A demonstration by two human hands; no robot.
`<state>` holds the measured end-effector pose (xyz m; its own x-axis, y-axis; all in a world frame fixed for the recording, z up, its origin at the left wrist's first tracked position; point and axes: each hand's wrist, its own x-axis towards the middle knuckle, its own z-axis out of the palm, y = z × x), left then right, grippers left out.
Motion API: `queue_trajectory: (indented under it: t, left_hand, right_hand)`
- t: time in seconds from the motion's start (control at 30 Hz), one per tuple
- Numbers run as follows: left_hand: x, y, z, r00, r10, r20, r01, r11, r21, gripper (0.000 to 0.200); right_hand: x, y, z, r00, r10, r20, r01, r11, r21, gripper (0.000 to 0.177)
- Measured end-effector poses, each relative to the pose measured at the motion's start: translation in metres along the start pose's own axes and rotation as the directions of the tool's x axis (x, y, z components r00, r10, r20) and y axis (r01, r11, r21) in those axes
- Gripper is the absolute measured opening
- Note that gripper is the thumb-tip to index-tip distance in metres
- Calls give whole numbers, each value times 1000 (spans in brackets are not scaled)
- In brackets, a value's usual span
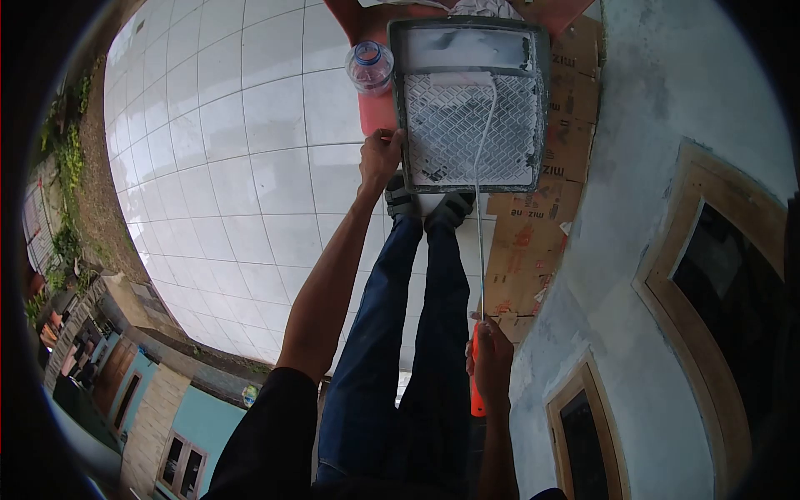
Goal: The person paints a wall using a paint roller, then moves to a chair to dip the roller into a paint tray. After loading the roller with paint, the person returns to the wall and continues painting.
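A dark paint tray [540,125] with white paint on its ridged grid rests on a red plastic stool or chair [375,113]. My left hand [382,157] has its fingers closed on the tray's left edge. Low on the right, my right hand [490,357] is wrapped round the orange handle of a paint roller [477,395]. The roller's long metal rod runs up over the tray, and its white roller head [461,78] lies on the upper part of the grid. Left of the tray stands a clear plastic bottle [368,60] with a blue rim.
Flattened cardboard [523,267] lies along the foot of a grey wall [617,250] with wooden window frames [696,175] on the right. White floor tiles [242,183] spread to the left. My shoes are just below the tray. Crumpled cloth [487,7] sits behind it.
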<state>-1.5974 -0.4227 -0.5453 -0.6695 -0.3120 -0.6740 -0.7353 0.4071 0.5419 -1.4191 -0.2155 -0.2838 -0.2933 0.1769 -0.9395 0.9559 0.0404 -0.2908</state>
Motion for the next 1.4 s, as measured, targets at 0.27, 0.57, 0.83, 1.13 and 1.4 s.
queue_trajectory:
  t: [0.27, 0.57, 0.83, 1.13, 1.4]
  left_hand:
    - [2, -6, 4, 1000, -5, -26, 5, 1000, -13, 40]
    - [-1, -3, 2, 1000, 4, -30, -4, 1000, -7, 40]
    - [-5, 3, 1, 999, 9, -42, -11, 999, -31, 39]
    - [0, -3, 2, 1000, 3, -31, -3, 1000, -13, 41]
    - [-1, -3, 1, 999, 10, -34, -11, 999, -37, 40]
  right_hand:
    - [21, -37, 16, 997, -69, -41, 63, 988, -142, 33]
    - [51, -30, 39, 976, -210, -49, 197, 962, -189, 34]
    - [56, -41, 63, 968, -252, -3, 249, 958, -145, 33]
    - [37, -26, 97, 979, -195, -58, 202, 970, 139, 34]
    - [51, -35, 93, 980, -159, -119, 179, 967, 182, 32]
